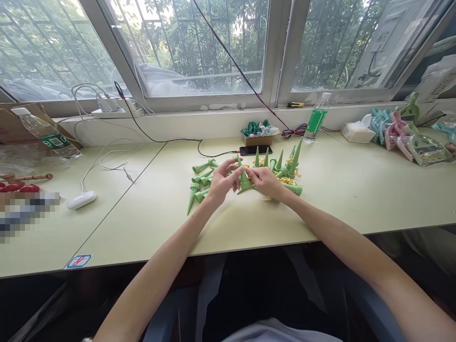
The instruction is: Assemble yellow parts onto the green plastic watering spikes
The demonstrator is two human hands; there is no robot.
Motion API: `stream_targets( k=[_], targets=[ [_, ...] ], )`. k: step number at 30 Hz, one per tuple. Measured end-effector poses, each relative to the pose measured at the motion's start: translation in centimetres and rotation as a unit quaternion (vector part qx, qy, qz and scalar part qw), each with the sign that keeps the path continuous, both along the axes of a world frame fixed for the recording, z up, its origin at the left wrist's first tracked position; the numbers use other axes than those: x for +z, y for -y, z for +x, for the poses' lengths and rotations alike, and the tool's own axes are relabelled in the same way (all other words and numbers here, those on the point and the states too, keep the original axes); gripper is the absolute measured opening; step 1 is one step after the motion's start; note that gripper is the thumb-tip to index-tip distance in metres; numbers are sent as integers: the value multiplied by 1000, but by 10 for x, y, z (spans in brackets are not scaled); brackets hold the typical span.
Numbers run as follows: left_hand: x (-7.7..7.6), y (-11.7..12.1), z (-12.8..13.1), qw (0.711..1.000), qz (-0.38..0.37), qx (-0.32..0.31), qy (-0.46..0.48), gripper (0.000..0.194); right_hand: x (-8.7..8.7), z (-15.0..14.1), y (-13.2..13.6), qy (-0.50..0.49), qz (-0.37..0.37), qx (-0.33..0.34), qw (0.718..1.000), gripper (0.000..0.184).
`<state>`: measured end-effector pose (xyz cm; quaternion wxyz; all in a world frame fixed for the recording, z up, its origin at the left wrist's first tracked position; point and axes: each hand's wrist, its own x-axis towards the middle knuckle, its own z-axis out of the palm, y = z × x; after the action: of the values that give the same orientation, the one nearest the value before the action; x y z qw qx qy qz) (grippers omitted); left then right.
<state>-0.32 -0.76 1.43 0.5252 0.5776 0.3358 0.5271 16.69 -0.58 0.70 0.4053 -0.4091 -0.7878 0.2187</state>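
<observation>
A green plastic watering spike with a flared base stands point up between my hands, near the middle of the table. My left hand has its fingers closed around the left side of this spike. From the right, my right hand pinches at the same spike with thumb and forefinger; any small part between those fingertips is hidden. Several loose green spikes lie left of my left hand. More green spikes, some upright, stand beyond my right hand among small yellow pieces.
A black phone on a cable and a small box of green wrappers sit behind the spikes. Further right are a water bottle, a tissue box and plastic clips. Leftward lies a white cabled device.
</observation>
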Motion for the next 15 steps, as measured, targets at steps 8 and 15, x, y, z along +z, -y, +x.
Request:
stream_targets(
  k=[8,15],
  targets=[
    [4,2,-3,1000,14,-9,-11,43,-6,2,-3,22,11,-3,1000,53],
    [6,5,0,999,23,-20,-28,47,-11,2,-6,49,18,-16,999,47]
  ],
)
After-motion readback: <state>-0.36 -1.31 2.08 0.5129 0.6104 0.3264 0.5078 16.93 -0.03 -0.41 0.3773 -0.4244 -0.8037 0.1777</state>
